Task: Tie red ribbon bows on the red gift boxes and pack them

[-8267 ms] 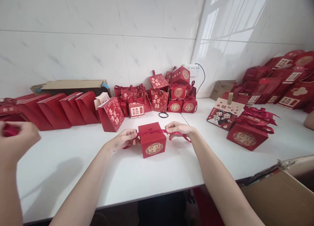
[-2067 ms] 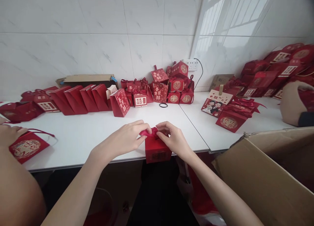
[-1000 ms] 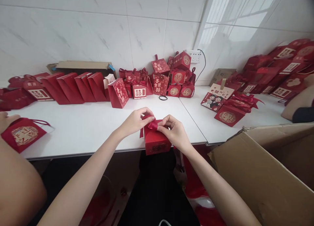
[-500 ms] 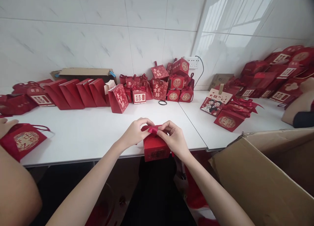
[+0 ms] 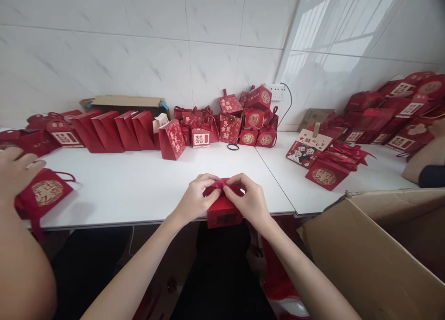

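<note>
A red gift box sits at the front edge of the white table, its near side slightly over the edge. On its top is a knotted red ribbon. My left hand pinches the ribbon from the left, thumb and fingertips close to the knot. From the right, my right hand pinches the same ribbon between thumb and forefinger. The fingertips of both hands nearly meet over the knot, and they hide part of the box's top.
Red boxes and bags line the wall, with several stacked boxes mid-back. A black ring lies before them. Ribboned boxes stand right, above a large open cardboard box. Another person's hand is by a red box at left.
My hands stay at the ribbon; my left fingers have closed in nearer the knot. The other person's hand at left has lifted and come further into view. The view has shifted slightly.
</note>
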### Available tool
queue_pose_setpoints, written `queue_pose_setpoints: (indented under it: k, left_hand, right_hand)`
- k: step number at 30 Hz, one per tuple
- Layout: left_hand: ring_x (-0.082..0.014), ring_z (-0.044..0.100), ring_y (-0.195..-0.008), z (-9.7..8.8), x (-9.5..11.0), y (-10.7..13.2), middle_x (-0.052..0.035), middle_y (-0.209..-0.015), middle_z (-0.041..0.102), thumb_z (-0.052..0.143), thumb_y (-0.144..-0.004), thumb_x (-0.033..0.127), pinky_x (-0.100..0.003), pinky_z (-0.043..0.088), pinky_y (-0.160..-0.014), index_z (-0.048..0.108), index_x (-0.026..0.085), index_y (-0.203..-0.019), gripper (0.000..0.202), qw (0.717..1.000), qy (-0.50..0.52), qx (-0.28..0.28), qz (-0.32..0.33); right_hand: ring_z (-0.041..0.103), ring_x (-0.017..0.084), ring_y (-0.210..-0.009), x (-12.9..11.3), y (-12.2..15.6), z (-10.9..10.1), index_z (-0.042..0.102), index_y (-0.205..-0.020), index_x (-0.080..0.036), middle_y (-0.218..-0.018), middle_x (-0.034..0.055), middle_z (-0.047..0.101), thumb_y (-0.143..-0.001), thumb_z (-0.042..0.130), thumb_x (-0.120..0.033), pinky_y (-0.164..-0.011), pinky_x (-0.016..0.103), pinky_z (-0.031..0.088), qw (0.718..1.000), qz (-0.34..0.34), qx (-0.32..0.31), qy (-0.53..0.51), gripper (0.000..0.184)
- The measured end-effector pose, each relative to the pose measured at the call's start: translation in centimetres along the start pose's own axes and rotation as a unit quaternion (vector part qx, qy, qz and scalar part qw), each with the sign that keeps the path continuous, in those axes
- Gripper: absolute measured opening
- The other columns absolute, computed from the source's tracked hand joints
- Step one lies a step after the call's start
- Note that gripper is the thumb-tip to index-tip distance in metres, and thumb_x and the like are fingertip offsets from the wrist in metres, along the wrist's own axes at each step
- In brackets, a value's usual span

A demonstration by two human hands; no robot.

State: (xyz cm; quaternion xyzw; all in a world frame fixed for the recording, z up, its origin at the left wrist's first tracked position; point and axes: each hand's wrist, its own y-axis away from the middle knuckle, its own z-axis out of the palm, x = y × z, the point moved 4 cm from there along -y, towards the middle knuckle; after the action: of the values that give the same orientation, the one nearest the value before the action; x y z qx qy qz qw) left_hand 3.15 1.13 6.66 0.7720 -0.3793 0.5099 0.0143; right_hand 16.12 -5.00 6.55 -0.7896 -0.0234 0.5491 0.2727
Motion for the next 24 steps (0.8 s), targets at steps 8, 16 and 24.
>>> queue_pose_setpoints:
  k: [8,16,24]
  left_hand:
    - [-0.0236,0.050,-0.109,0.6,-0.7,0.0,-0.0065,-0.107,0.059,0.054,-0.081,0.038,-0.039,0.038,-0.097,0.067,0.021,-0.090,0.024,0.997,0.064,-0.007,-0.041]
    - [-0.0227,0.049,-0.111,1.0,-0.7,-0.2,-0.0060,-0.105,0.058,0.049,-0.083,0.036,-0.038,0.037,-0.100,0.066,0.019,-0.069,0.028,0.991,0.127,-0.020,-0.046]
    - [-0.0205,0.055,-0.104,1.2,-0.8,-0.4,-0.0053,-0.106,0.058,0.050,-0.083,0.036,-0.035,0.041,-0.096,0.067,0.018,-0.067,0.029,0.985,0.152,0.012,-0.078]
  right_hand:
    - [0.060,0.014,-0.071,0.3,-0.4,-0.5,0.058,-0.079,-0.019,-0.078,0.0014,0.065,-0.079,0.057,-0.026,-0.068,0.027,0.049,0.999,0.003,-0.036,-0.011,0.007]
    - [0.062,0.015,-0.071,0.1,-0.8,-0.6,0.058,-0.078,-0.020,-0.076,0.0010,0.066,-0.080,0.056,-0.025,-0.069,0.029,0.049,0.999,0.015,-0.048,0.000,0.006]
    - [0.060,0.017,-0.085,-0.5,0.0,-1.2,0.061,-0.083,-0.020,-0.097,0.0062,0.057,-0.083,0.056,-0.020,-0.071,0.030,0.053,0.986,-0.118,0.003,0.115,0.005]
